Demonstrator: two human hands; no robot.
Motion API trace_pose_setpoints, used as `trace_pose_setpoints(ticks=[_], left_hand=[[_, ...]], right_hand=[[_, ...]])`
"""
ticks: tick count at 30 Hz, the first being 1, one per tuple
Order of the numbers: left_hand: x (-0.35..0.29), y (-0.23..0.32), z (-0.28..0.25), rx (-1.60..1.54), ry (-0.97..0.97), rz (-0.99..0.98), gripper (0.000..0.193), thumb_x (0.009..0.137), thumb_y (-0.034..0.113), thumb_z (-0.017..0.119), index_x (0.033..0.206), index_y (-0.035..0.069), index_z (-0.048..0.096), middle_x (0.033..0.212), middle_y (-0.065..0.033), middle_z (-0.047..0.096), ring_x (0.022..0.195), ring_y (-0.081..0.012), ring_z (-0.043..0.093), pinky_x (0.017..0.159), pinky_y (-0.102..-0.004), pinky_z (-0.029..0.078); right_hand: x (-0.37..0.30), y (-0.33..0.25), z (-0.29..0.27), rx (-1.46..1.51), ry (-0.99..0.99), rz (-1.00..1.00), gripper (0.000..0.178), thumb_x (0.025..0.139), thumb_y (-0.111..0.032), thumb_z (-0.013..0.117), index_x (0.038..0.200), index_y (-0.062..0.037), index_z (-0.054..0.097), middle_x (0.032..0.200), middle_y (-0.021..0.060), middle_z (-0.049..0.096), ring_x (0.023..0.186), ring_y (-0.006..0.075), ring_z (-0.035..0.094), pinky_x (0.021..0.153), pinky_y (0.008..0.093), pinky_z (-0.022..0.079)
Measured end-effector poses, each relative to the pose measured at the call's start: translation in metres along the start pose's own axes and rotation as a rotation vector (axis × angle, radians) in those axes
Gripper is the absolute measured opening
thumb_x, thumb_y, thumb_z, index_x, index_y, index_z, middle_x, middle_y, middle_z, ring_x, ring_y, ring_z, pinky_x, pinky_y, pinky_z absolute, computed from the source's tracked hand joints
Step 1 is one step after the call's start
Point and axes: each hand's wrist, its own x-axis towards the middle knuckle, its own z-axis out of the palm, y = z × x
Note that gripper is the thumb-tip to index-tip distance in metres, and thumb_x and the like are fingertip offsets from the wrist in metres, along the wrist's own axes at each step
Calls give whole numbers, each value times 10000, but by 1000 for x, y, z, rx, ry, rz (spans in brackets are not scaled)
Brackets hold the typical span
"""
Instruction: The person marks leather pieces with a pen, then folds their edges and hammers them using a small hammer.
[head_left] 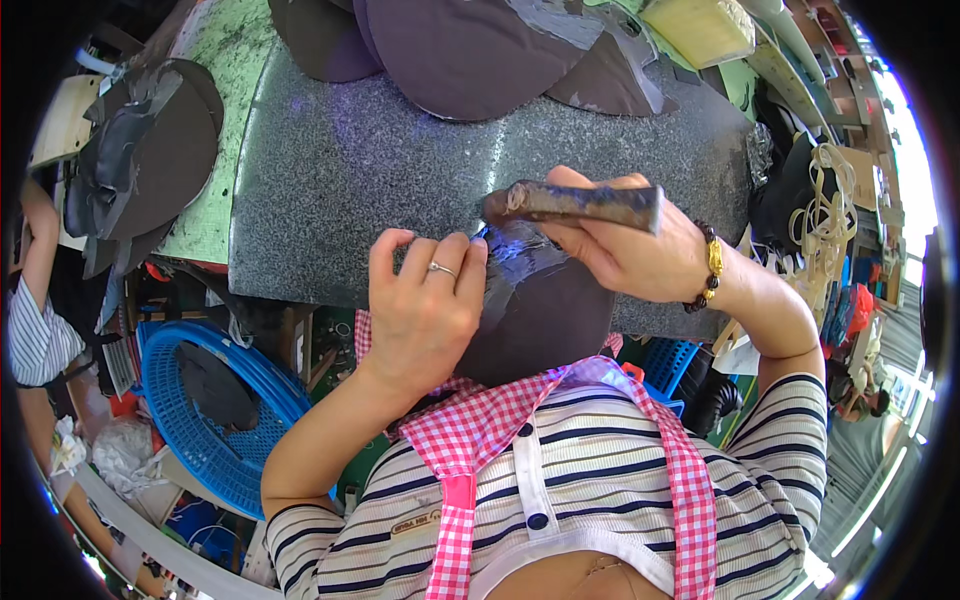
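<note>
In the head view, the dark brown piece (545, 325) is lying at the centre of the frame, overhanging the near edge of the grey speckled slab (340, 190). Its lower outline is curving smoothly, while its upper part is showing a wrinkled, shiny grey film. The left hand (425, 300) is bending its fingers at the piece's left edge; whether it is pinching cannot be told. The right hand (640, 250) is closing around a worn, rust-brown hammer-like tool (580, 203), holding it over the film.
</note>
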Motion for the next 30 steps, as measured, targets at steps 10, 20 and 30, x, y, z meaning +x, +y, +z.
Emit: trace_pose_setpoints(ticks=[10, 20, 30], left_hand=[[-22, 5, 5, 10, 49, -67, 198, 787, 102, 633, 972, 61, 692, 915, -37, 630, 799, -179, 587, 941, -434, 372], [-11, -7, 12, -278, 232, -316, 137, 776, 85, 722, 843, 81, 602, 808, -38, 607, 743, -279, 587, 767, -390, 427], [55, -63, 27, -324, -103, 137, 118, 805, 119, 702, 877, 61, 629, 795, -75, 638, 827, -258, 613, 699, -377, 474]], right_hand=[[7, -13, 0, 25, 4, -98, 219, 912, -194, 572, 1073, -46, 560, 625, 127, 593, 570, 373, 606, 515, 440, 489], [17, -16, -4, -207, -123, -123, 198, 910, -194, 571, 1005, -60, 680, 856, 155, 675, 669, 342, 654, 615, 433, 534], [-9, -1, -14, -123, -11, 175, 250, 902, -195, 585, 1099, -72, 677, 985, 159, 676, 763, 367, 648, 693, 430, 534]])
